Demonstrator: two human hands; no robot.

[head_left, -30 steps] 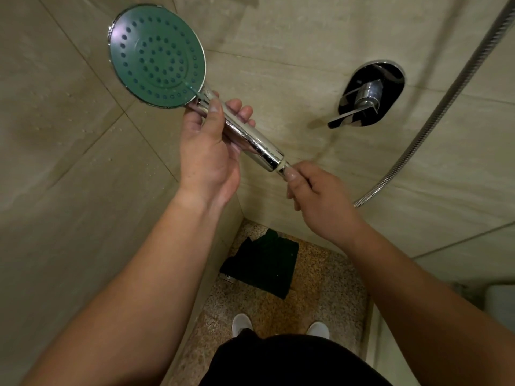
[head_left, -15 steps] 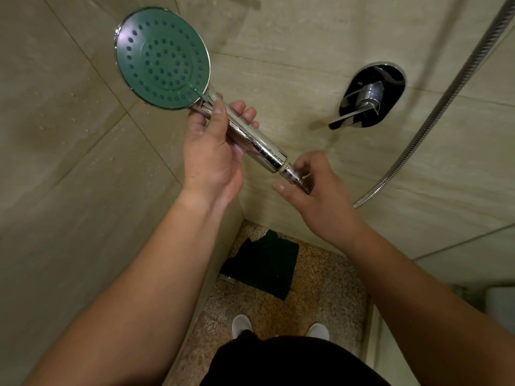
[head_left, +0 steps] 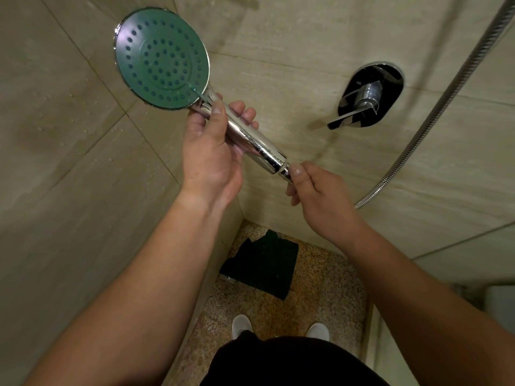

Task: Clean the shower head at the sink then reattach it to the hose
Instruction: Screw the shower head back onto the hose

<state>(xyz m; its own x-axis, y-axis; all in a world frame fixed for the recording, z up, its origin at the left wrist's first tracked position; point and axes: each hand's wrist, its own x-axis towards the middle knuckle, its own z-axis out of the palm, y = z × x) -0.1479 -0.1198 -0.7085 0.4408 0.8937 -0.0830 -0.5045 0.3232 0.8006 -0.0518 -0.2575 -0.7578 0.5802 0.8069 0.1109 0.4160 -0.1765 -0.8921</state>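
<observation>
We are looking down into a tiled shower corner. The beige wall tiles (head_left: 69, 168) surround both grips and carry scattered water droplets to the left of the left-hand grip. Below both grips lies the speckled floor (head_left: 320, 288), on which a dark cloth (head_left: 262, 266) rests in the corner, directly beneath the right-hand grip. Two white shoe tips (head_left: 242, 324) show farther down.

The flexible metal hose (head_left: 434, 112) runs from the upper right edge down in a curve and passes behind the right hand (head_left: 320, 196); its end is hidden there. To the upper right of the right-hand grip, the chrome mixer valve (head_left: 367, 97) sits on the wall with its lever pointing down and left.

The shower head (head_left: 161, 58) is held up in the air between the two hands, its round green spray face turned toward us and up-left of the left-hand grip. Its chrome handle slants down and right from the face to the right-hand grip.

The left hand (head_left: 211, 151) is wrapped around the upper part of the handle: the thumb lies along the near side, just below the spray face, and the fingertips curl over the far side. The right hand pinches the narrow fitting at the lower end of the handle between thumb and bent fingers; the remaining fingers are curled in below it. We cannot tell whether the fitting is fully seated, since the fingers cover the joint.
</observation>
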